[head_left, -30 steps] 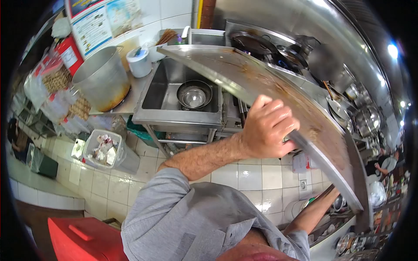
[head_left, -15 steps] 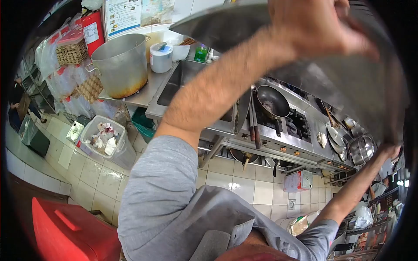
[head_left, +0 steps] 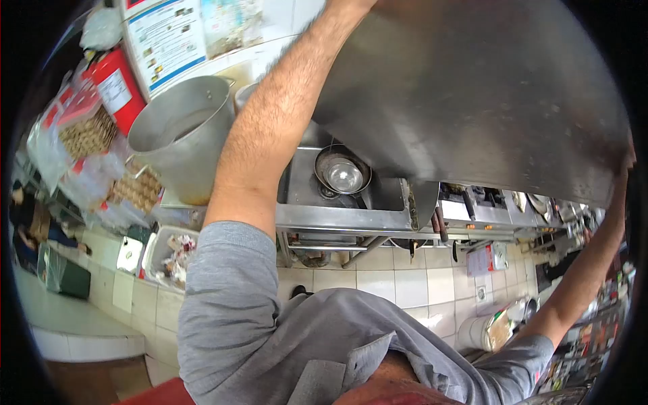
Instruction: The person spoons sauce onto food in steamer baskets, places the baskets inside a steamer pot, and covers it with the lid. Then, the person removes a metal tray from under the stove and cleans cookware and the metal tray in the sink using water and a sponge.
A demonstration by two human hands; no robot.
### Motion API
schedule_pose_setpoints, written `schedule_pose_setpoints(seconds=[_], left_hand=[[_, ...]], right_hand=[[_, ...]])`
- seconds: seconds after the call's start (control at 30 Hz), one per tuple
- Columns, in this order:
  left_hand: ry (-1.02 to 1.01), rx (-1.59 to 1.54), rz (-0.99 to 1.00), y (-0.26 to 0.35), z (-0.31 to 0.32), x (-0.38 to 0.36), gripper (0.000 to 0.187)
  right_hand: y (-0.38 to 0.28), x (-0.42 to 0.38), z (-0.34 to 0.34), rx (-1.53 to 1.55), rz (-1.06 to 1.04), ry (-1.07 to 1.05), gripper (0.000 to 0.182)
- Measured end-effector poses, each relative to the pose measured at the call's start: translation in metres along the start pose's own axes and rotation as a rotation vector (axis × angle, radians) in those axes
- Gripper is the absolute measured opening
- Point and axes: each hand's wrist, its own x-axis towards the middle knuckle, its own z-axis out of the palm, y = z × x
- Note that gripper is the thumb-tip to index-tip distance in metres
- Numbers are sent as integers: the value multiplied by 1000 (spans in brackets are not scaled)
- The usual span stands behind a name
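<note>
A large dark metal sheet (head_left: 472, 94) is raised in front of me, tilted over the sink and stove. My left arm reaches up to its top left edge; only the base of my left hand (head_left: 352, 3) shows, and its fingers are cut off by the frame. At the sheet's right edge is my right hand (head_left: 630, 154), closed around the rim and partly lost in the dark border. Below the sheet, a frying pan (head_left: 322, 164) with a shiny round metal bowl (head_left: 344, 177) in it sits in the steel sink (head_left: 294, 185).
A tall aluminium pot (head_left: 182, 158) stands left of the sink, near a fire extinguisher (head_left: 118, 88) and egg trays (head_left: 138, 189). On the floor are a waste bin (head_left: 154, 260) and a white bucket (head_left: 478, 333). The stove (head_left: 482, 216) lies right; another person (head_left: 42, 229) is far left.
The metal sheet has swung round to face me more broadly and now covers much of the stove. My view has shifted left toward the sink, and my left hand has moved up mostly out of frame.
</note>
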Motion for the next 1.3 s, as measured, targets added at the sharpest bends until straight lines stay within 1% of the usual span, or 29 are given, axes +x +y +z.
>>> schedule_pose_setpoints(seconds=[0.03,0.07,0.1,0.13,0.17,0.2,0.23,0.27,0.3,0.33,0.37,0.4,0.43,0.6,0.7,0.77,0.83,0.9,0.97,1.0,1.03,1.07,1.1,1.13,1.17,1.2,1.23,1.27,1.3], left_hand=[[117,11,48,-34,-6,3,50],[227,13,94,-67,-9,7,49],[72,34,-212,-71,-23,0,47],[31,80,-320,-73,-28,-6,45],[98,87,-225,-134,-50,9,50],[167,67,-79,-152,-48,9,53],[184,153,-71,-183,-61,18,56],[207,228,-15,-199,-70,23,59],[230,216,-97,-211,-75,24,65],[251,316,-203,-223,-84,26,72],[238,276,-262,-241,-92,27,78],[245,245,-315,-237,-88,18,81],[227,180,-344,-263,-99,22,84],[196,83,-401,-301,-111,40,83],[214,150,-446,-333,-120,60,87],[173,153,-491,-343,-124,56,85],[183,129,-519,-358,-126,47,77],[50,131,-541,-397,-145,39,61],[-229,210,-442,-453,-177,31,40],[-87,22,-572,-380,-140,-5,36],[-102,144,-484,-355,-135,-29,39],[-107,274,-396,-331,-130,-54,41],[-101,403,-311,-306,-124,-80,44],[-27,317,-289,-292,-119,-112,46],[-20,329,-289,-256,-115,-138,47],[-33,132,-501,-222,-112,-156,47],[-35,103,-509,-206,-114,-178,48],[-69,78,-451,-188,-115,-194,57],[-81,11,-350,-178,-116,-211,75]], right_hand=[[-28,-4,12,-80,34,-63,41],[-56,-17,28,-40,155,-11,34],[-72,-27,41,-46,202,-51,35],[-88,-34,57,-73,266,-126,36],[-97,-37,72,-111,347,-206,37],[-97,-37,91,-151,420,-297,39],[-88,-41,112,-202,436,-381,40],[-219,-25,71,33,594,-450,44],[-225,-25,78,56,516,-494,40],[-232,-26,85,83,437,-536,40],[-228,-25,112,115,404,-596,29],[-231,-28,135,43,332,-672,35],[-233,-27,154,-28,251,-749,42],[-256,-33,199,117,266,-865,41],[-273,-41,220,191,272,-959,41],[-281,-47,241,242,291,-1032,44],[-287,-59,259,296,265,-1046,46],[-288,-61,275,387,220,-1083,48],[-298,-52,287,390,43,-1149,50],[-300,-46,302,452,69,-1359,56],[-305,-49,299,539,102,-1365,64],[-311,-55,299,616,86,-1292,69],[-320,-58,288,768,165,-1223,67],[-324,-59,296,815,199,-1161,67],[-332,-58,298,950,374,-1268,68],[-340,-60,299,965,349,-1190,67],[-348,-64,304,1116,471,-1227,68],[-361,-70,310,1142,448,-1156,68],[-373,-74,313,1164,433,-1080,68]])
